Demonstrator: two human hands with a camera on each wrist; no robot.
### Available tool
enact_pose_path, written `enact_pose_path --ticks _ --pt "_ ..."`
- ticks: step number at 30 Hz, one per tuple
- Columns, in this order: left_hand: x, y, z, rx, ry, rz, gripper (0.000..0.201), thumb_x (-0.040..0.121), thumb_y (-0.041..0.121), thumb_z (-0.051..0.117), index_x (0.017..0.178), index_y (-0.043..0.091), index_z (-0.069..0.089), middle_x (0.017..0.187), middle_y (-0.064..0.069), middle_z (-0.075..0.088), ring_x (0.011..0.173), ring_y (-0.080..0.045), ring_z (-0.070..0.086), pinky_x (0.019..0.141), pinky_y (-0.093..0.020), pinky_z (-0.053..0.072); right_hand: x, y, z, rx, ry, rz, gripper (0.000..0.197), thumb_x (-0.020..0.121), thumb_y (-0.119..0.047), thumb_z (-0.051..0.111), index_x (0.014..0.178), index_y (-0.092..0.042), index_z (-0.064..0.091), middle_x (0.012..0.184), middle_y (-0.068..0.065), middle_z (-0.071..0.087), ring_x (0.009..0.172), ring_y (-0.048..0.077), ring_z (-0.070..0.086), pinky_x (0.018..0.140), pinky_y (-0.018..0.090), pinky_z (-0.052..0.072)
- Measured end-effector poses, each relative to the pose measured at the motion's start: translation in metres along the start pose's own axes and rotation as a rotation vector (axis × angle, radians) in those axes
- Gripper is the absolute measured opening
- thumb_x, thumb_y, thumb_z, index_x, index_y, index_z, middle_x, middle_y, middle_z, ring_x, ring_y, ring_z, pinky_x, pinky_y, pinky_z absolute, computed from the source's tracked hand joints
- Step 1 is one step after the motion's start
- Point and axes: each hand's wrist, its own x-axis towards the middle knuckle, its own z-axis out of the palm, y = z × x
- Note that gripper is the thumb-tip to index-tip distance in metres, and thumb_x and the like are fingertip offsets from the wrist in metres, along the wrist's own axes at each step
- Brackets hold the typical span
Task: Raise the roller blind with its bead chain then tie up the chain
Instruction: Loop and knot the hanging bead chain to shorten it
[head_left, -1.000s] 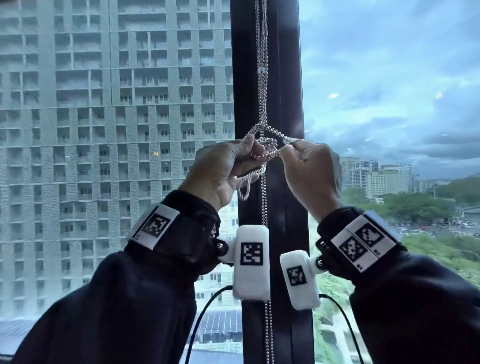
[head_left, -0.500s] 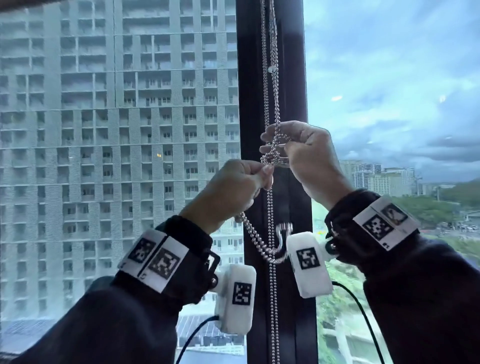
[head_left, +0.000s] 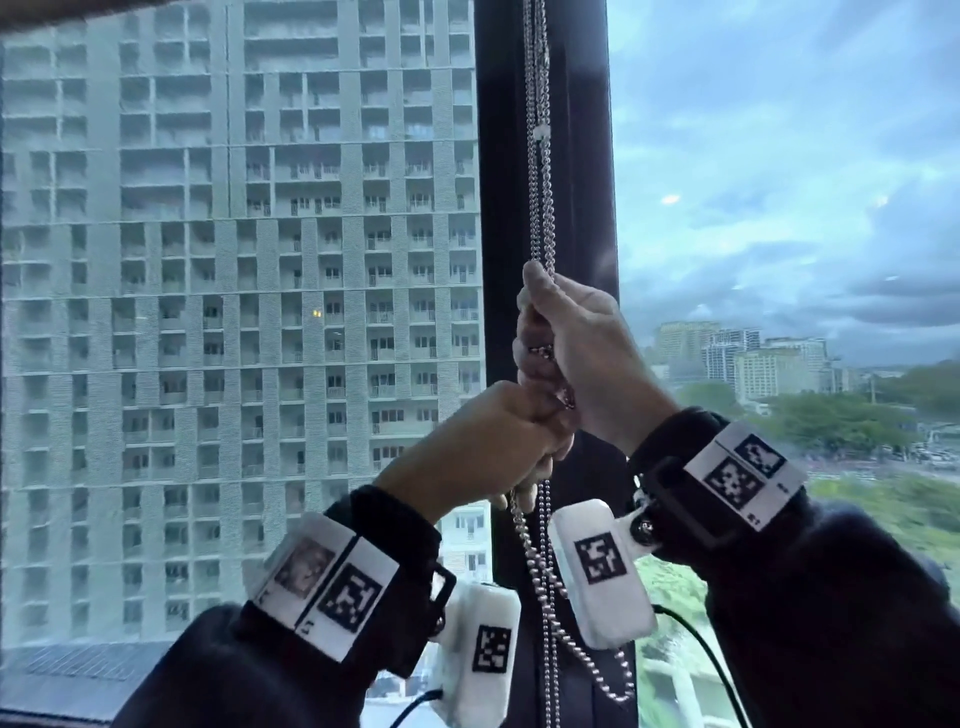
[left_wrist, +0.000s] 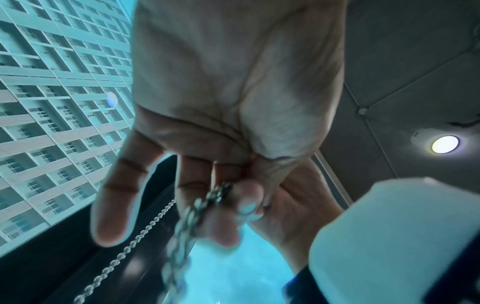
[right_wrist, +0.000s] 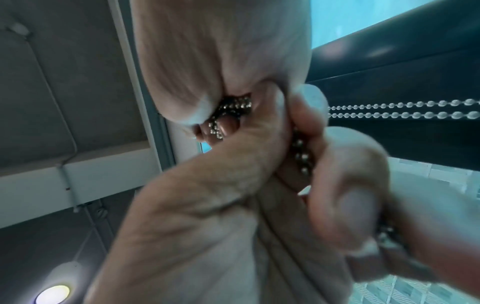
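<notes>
The silver bead chain (head_left: 537, 208) hangs in several strands down the dark window post (head_left: 576, 156). My right hand (head_left: 540, 358) grips a bunched knot of chain (right_wrist: 233, 107) against the post, thumb upward. Directly beneath and touching it, my left hand (head_left: 545, 431) holds the strands that leave the knot. In the left wrist view they are pinched between thumb and fingers (left_wrist: 221, 195), with the little finger sticking out. A slack loop of chain (head_left: 576, 654) dangles below both hands. The roller blind itself is not in view.
Glass panes lie on both sides of the post, with a tower block (head_left: 234, 312) outside on the left and sky on the right. A round ceiling lamp (left_wrist: 445, 144) shines behind me. White camera pods (head_left: 602, 571) hang under both wrists, close to the dangling loop.
The hands were side by side, pulling a chain loop apart. The right hand has since risen onto the knot, and the left hand has closed in right under it. Slack now hangs below.
</notes>
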Motion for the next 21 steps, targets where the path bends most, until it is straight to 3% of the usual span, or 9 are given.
enact_pose_path --ticks 4,6,9,12,14,17,19,21 --pt "-0.003 0.005 0.001 0.09 0.001 -0.002 0.035 0.102 0.019 0.048 0.07 0.006 0.058 0.054 -0.007 0.059 0.051 -0.019 0.057 0.046 -0.026 0.041 -0.001 0.006 0.001 0.001 0.06 0.003 0.037 0.106 -0.027 0.045 0.072 -0.012 0.046 0.064 0.007 0.056 0.04 0.012 0.031 0.034 0.017 0.025" --pt "-0.006 0.003 0.003 0.111 -0.007 -0.007 0.036 0.102 0.018 0.048 0.076 -0.003 0.06 0.059 -0.01 0.062 0.059 -0.025 0.057 0.046 -0.022 0.04 -0.006 0.01 0.001 -0.065 0.085 -0.026 0.036 0.106 -0.023 0.043 0.072 -0.012 0.046 0.059 0.008 0.055 0.04 0.014 0.034 0.035 0.019 0.028" --pt "-0.008 0.002 0.003 0.129 -0.017 -0.002 0.037 0.103 0.022 0.047 0.08 -0.003 0.061 0.062 -0.01 0.067 0.066 -0.023 0.059 0.054 -0.023 0.041 -0.012 0.011 0.004 -0.11 0.112 -0.048 0.035 0.105 -0.019 0.042 0.071 -0.01 0.049 0.054 0.01 0.05 0.036 0.013 0.037 0.035 0.018 0.029" --pt "-0.009 0.001 -0.001 0.136 -0.013 -0.005 0.034 0.101 0.017 0.049 0.073 0.001 0.06 0.065 -0.013 0.069 0.049 -0.01 0.052 0.047 -0.017 0.037 -0.006 0.004 0.002 -0.166 0.033 -0.004 0.035 0.103 -0.016 0.041 0.073 -0.006 0.058 0.059 0.013 0.059 0.04 0.019 0.042 0.039 0.022 0.031" --pt "-0.008 -0.004 -0.002 0.131 -0.008 -0.023 0.035 0.099 0.013 0.051 0.065 0.01 0.058 0.064 -0.01 0.071 0.046 -0.014 0.042 0.045 -0.022 0.031 -0.002 -0.002 -0.002 -0.167 0.002 0.022 0.033 0.104 -0.018 0.042 0.082 -0.003 0.062 0.067 0.01 0.065 0.047 0.023 0.049 0.043 0.027 0.038" --pt "-0.008 -0.009 0.001 0.098 0.002 -0.013 0.035 0.099 0.009 0.051 0.064 0.008 0.059 0.063 -0.011 0.069 0.044 -0.012 0.044 0.046 -0.02 0.031 -0.005 0.003 0.004 -0.053 0.04 0.057 0.033 0.107 -0.028 0.041 0.081 -0.011 0.052 0.063 0.004 0.056 0.039 0.015 0.043 0.039 0.022 0.033" --pt "-0.004 -0.012 0.001 0.124 -0.028 -0.007 0.031 0.099 0.011 0.053 0.072 0.001 0.065 0.065 -0.004 0.068 0.046 -0.002 0.056 0.054 -0.014 0.042 -0.008 0.011 0.008 -0.011 0.066 0.063 0.036 0.108 -0.029 0.04 0.075 -0.015 0.046 0.061 0.003 0.048 0.033 0.007 0.032 0.035 0.015 0.024" --pt "-0.002 -0.015 -0.009 0.254 -0.085 -0.036 0.024 0.096 0.012 0.058 0.08 0.003 0.074 0.07 0.006 0.073 0.064 0.0 0.066 0.07 -0.018 0.053 -0.01 0.015 0.009 -0.01 0.051 0.063 0.038 0.108 -0.028 0.039 0.072 -0.015 0.044 0.06 0.003 0.046 0.031 0.005 0.028 0.035 0.012 0.021"
